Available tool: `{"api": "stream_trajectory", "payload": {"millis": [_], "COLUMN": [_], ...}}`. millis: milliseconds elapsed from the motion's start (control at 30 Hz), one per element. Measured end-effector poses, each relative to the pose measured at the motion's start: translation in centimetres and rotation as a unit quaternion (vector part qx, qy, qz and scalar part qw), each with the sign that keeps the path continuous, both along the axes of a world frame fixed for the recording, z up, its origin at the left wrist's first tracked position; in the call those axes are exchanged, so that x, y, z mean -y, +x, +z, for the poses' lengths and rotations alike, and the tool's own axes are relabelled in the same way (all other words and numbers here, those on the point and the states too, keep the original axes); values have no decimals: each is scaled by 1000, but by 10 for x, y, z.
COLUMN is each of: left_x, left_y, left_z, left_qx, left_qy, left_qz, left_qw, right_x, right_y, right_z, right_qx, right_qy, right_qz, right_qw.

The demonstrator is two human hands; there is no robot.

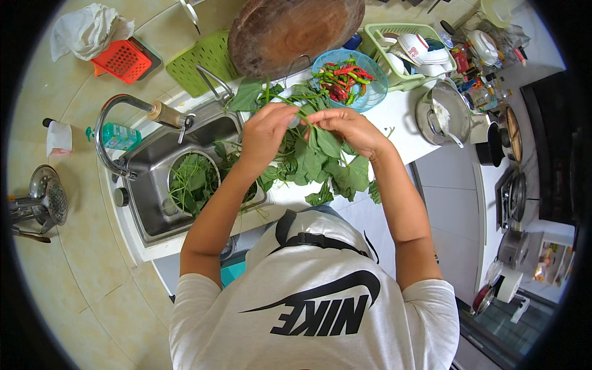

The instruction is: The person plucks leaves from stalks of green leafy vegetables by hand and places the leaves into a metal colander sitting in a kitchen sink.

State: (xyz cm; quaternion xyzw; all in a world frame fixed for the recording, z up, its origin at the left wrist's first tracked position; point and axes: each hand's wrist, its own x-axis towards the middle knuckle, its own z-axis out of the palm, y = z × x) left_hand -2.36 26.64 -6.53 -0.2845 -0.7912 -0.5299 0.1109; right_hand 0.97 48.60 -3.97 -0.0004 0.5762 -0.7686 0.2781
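Between my two hands stretches a green vine stem with broad leaves. My left hand pinches it near the stem's left part, thumb against fingers. My right hand grips the same stem a short way to the right, and a large leaf hangs under its fingers. Beneath both hands a heap of leafy greens spreads over the white counter and past its front edge. To the left, a round container of picked leaves and stems stands in the steel sink.
A blue plastic basket of red and green chili peppers sits behind my right hand. Beyond it are a green dish rack with bowls and a large round wooden board. A curved faucet rises at the sink. Steel pots stand right.
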Motion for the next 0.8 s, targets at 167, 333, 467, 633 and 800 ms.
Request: {"api": "stream_trajectory", "payload": {"millis": [167, 333, 467, 633, 800], "left_x": [21, 42, 69, 106, 137], "left_y": [6, 13, 13, 23, 41], "left_z": [7, 13, 5, -4, -7], "left_qx": [-34, -39, -16, 26, 101], "left_qy": [-57, -64, -29, -7, 38], "left_qz": [13, -2, -37, -35, -36], "left_qw": [998, 997, 999, 999, 994], "right_x": [13, 34, 50, 96, 134], "right_y": [15, 13, 11, 21, 24], "right_z": [3, -2, 0, 13, 4], "right_qx": [-68, -62, -13, -4, -49], "right_qy": [71, 91, 69, 60, 66], "right_qz": [12, 62, 91, 59, 118], "right_qw": [995, 992, 993, 996, 990]}}
